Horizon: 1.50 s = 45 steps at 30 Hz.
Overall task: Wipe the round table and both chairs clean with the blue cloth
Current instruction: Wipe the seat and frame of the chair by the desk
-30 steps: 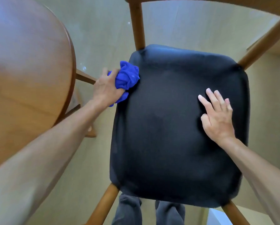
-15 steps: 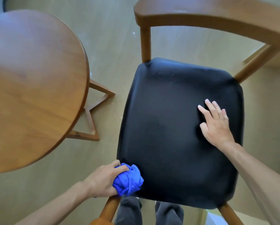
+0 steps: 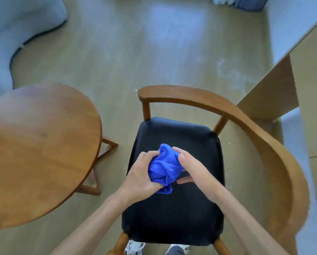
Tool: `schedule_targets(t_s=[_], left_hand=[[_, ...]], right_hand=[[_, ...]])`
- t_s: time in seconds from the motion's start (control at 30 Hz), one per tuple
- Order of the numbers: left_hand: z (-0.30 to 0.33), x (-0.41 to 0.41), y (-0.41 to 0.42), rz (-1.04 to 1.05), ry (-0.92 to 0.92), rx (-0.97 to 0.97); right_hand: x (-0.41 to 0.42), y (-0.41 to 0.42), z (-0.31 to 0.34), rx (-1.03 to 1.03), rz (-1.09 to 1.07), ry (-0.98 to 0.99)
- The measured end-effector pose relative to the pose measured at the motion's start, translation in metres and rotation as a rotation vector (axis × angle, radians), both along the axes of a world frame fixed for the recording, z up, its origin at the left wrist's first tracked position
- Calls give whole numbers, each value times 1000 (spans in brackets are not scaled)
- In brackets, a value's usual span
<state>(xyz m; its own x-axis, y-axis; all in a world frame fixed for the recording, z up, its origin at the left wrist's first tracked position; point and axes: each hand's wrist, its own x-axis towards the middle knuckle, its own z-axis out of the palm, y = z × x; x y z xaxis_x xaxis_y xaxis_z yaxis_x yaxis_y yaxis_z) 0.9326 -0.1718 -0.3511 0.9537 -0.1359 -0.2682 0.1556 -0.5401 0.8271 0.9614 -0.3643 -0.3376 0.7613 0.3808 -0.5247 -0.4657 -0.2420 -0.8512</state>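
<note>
A wooden chair with a black padded seat (image 3: 172, 214) and a curved wooden backrest (image 3: 246, 122) stands below me. The bunched blue cloth (image 3: 164, 167) is held over the middle of the seat. My left hand (image 3: 141, 177) grips its left side. My right hand (image 3: 194, 170) touches its right side, thumb on top and fingers under the bunch. The round wooden table (image 3: 40, 150) stands to the left of the chair, apart from it. Only one chair is in view.
A grey upholstered piece (image 3: 16, 34) fills the far left corner. A light wooden desk or panel (image 3: 301, 85) stands at the right, close behind the chair's backrest. Pale wood floor (image 3: 135, 52) stretches ahead. My shoes show under the seat's near edge.
My left hand brought the cloth from the seat's near left corner up to its middle. My right hand left the seat and came to the cloth. The view pulled back and up.
</note>
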Motion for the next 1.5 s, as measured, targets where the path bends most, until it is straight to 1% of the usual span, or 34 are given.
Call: schedule_targets(t_s=[0.07,0.17,0.23,0.3,0.33,0.37,0.43,0.5,0.57,0.67,0.7,0.73,0.8,0.87,0.9,0.97,1.03,1.1,1.27,1.4,1.43,1.47,1.5], left_hand=[[40,10,-14,22,-84,-37],[104,19,-25,-47,-169,-166],[151,26,-26,-49,-143,-352],[194,35,-27,52,-86,-548],[214,40,-28,92,-63,-586],[234,44,-29,98,-61,-573],[270,49,-34,57,-112,-474],[301,52,-38,13,-164,-371],[328,55,-42,-9,-210,-319],[356,64,-48,-31,-347,-221],[365,67,-49,-45,-402,-175],[374,69,-51,-66,-454,-133],[393,75,-52,-108,-558,-67],[411,80,-48,-155,-635,-26],[419,83,-46,-180,-663,-6],[432,87,-42,-222,-698,23],[442,89,-38,-251,-710,30],[451,90,-36,-275,-723,34],[473,92,-33,-310,-775,36],[489,93,-29,-349,-817,88],[491,94,-28,-369,-821,102],[494,94,-27,-393,-822,118],[495,93,-26,-418,-822,135]], right_hand=[[3,-2,53,34,-12,-87],[8,-12,125,27,-84,-258],[10,-22,169,1,-94,-351],[11,-33,210,0,-84,-432],[11,-37,228,8,-90,-452],[11,-41,244,20,-100,-466],[9,-47,272,54,-126,-479],[8,-50,295,91,-181,-485],[10,-50,314,156,-254,-477],[12,-49,342,301,-324,-353],[12,-48,351,296,-320,-325],[11,-47,361,219,-294,-349],[12,-47,377,-56,-191,-496],[15,-46,392,-270,-138,-645],[16,-47,399,-331,-124,-701],[18,-49,411,-383,-121,-772],[20,-51,421,-390,-145,-791],[21,-51,430,-369,-149,-770],[24,-42,445,-250,-9,-684],[27,-46,451,-3,142,-575],[28,-48,453,9,156,-579],[29,-48,454,-39,135,-610],[31,-45,455,-132,84,-660]])
